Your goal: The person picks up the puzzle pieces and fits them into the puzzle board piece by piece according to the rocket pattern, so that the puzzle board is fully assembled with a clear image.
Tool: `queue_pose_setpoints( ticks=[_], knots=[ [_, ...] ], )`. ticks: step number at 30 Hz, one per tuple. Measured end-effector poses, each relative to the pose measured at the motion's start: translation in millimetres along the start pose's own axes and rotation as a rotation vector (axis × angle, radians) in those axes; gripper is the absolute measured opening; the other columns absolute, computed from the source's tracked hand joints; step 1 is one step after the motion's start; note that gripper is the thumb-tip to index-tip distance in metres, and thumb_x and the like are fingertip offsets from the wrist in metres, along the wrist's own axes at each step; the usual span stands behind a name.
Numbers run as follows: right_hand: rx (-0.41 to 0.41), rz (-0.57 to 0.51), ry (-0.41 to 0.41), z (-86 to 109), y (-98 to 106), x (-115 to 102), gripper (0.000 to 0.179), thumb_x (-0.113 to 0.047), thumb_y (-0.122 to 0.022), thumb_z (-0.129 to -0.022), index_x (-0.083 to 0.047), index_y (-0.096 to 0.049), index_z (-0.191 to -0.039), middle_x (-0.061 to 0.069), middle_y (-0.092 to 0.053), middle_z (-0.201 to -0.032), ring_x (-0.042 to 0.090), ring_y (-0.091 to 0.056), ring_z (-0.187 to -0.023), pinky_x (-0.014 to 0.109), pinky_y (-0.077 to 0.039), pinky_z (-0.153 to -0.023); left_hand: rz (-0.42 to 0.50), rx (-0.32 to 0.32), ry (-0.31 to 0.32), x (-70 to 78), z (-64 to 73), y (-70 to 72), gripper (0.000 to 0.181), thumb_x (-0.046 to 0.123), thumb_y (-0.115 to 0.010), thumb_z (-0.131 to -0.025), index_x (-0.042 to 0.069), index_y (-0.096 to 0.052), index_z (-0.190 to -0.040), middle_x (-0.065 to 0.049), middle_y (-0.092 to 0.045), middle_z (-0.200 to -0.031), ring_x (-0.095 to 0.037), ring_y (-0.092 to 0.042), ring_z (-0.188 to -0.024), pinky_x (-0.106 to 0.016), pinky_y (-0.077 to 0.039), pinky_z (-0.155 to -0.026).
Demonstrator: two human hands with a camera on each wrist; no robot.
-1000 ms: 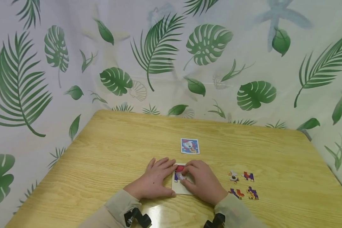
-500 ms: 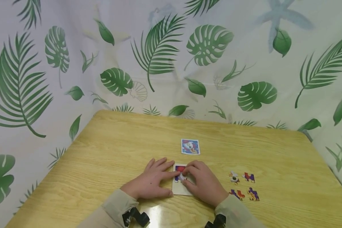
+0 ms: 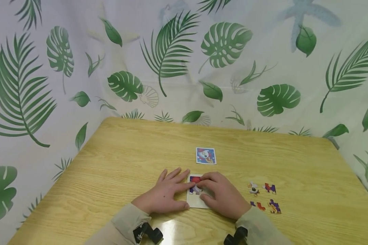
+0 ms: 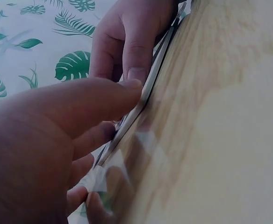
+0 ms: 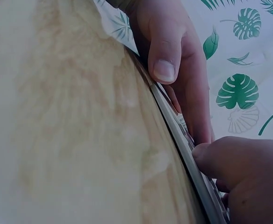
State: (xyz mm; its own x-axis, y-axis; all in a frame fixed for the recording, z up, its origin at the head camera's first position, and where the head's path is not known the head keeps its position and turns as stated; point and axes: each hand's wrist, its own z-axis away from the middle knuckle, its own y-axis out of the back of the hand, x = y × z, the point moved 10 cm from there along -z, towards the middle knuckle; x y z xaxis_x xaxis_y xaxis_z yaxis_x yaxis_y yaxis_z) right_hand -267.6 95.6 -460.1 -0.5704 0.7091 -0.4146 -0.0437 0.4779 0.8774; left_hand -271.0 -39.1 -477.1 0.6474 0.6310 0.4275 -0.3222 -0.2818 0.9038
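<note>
A pale puzzle board (image 3: 197, 203) lies flat on the table, with joined red, purple and white puzzle pieces (image 3: 195, 189) in its upper left. My left hand (image 3: 164, 194) rests spread at its left side, index fingertip on the pieces and thumb by the lower left edge. From the right, my right hand (image 3: 222, 194) bends over the board; its index fingertip touches the pieces, and its thumb stands apart, lower down. No piece shows between them. The palm hides the board's right part. In the wrist views the board's edge is seen nearly side-on.
Several loose puzzle pieces (image 3: 274, 206) lie on the table to the right of my right hand. Behind the board is a small picture card (image 3: 206, 156). A leaf-patterned cloth (image 3: 178, 112) hangs along the wooden table's (image 3: 125, 153) back and left edges.
My right thumb has moved away from the white puzzle piece, which now lies beside the others. My left index finger has come from the board's edge onto the pieces.
</note>
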Motion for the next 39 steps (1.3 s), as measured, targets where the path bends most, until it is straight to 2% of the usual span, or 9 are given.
queue_pose_setpoints(
  ticks=[6,9,17,22,29,35,39],
  knots=[
    [-0.04,0.034,-0.027,6.9,-4,0,0.043,-0.038,-0.072,-0.093,-0.025,-0.069,-0.134,0.0,-0.052,-0.144,0.022,-0.045,-0.134,0.051,-0.039,-0.11,0.026,-0.025,0.046,2.0,2.4,-5.8,0.072,0.058,-0.061,-0.094,0.029,-0.041,-0.156,0.002,-0.022,-0.167,-0.03,-0.008,-0.154,-0.064,0.003,-0.117],
    [-0.026,0.055,-0.025,8.1,-2,0,0.048,-0.041,-0.073,-0.092,-0.025,-0.066,-0.137,0.001,-0.05,-0.146,0.022,-0.042,-0.137,0.052,-0.036,-0.112,0.028,-0.014,0.049,2.7,3.9,-3.5,0.07,0.055,-0.062,-0.094,0.028,-0.042,-0.156,0.001,-0.025,-0.166,-0.031,-0.01,-0.154,-0.065,0.002,-0.117],
    [0.041,0.063,-0.013,7.8,10,4,0.042,-0.038,-0.072,-0.093,-0.021,-0.069,-0.132,0.001,-0.055,-0.142,0.022,-0.044,-0.134,0.052,-0.035,-0.112,0.0,0.028,0.051,-6.3,8.9,4.7,0.072,0.055,-0.065,-0.092,0.029,-0.043,-0.156,0.0,-0.028,-0.165,-0.031,-0.011,-0.154,-0.064,0.001,-0.117],
    [0.094,0.06,-0.051,23.7,26,24,0.039,-0.03,-0.075,-0.091,-0.017,-0.071,-0.127,0.004,-0.058,-0.137,0.026,-0.047,-0.132,0.054,-0.037,-0.109,-0.002,0.047,0.02,-5.0,4.5,6.6,0.073,0.056,-0.065,-0.092,0.027,-0.044,-0.155,-0.001,-0.029,-0.165,-0.032,-0.013,-0.153,-0.064,0.0,-0.117],
    [0.114,0.077,-0.124,47.3,50,54,0.037,-0.026,-0.074,-0.093,-0.012,-0.07,-0.127,0.008,-0.057,-0.137,0.031,-0.047,-0.13,0.056,-0.037,-0.106,0.0,0.04,0.003,-0.8,-3.7,4.7,0.073,0.055,-0.066,-0.092,0.027,-0.044,-0.155,-0.001,-0.028,-0.165,-0.031,-0.012,-0.154,-0.063,0.002,-0.117],
    [0.137,0.069,-0.179,67.8,64,78,0.037,-0.027,-0.073,-0.094,-0.011,-0.07,-0.127,0.011,-0.057,-0.136,0.036,-0.047,-0.128,0.06,-0.038,-0.103,0.023,0.029,0.019,-2.7,-5.6,2.3,0.072,0.056,-0.066,-0.092,0.028,-0.045,-0.155,0.0,-0.027,-0.165,-0.03,-0.011,-0.154,-0.062,0.002,-0.118],
    [0.13,0.047,-0.239,81.1,71,98,0.041,-0.034,-0.071,-0.096,-0.01,-0.069,-0.129,0.012,-0.054,-0.137,0.038,-0.044,-0.128,0.061,-0.038,-0.101,0.015,0.027,0.027,-3.8,-3.0,3.8,0.071,0.056,-0.066,-0.092,0.028,-0.046,-0.154,0.0,-0.028,-0.165,-0.03,-0.012,-0.154,-0.063,0.001,-0.118]
  ],
)
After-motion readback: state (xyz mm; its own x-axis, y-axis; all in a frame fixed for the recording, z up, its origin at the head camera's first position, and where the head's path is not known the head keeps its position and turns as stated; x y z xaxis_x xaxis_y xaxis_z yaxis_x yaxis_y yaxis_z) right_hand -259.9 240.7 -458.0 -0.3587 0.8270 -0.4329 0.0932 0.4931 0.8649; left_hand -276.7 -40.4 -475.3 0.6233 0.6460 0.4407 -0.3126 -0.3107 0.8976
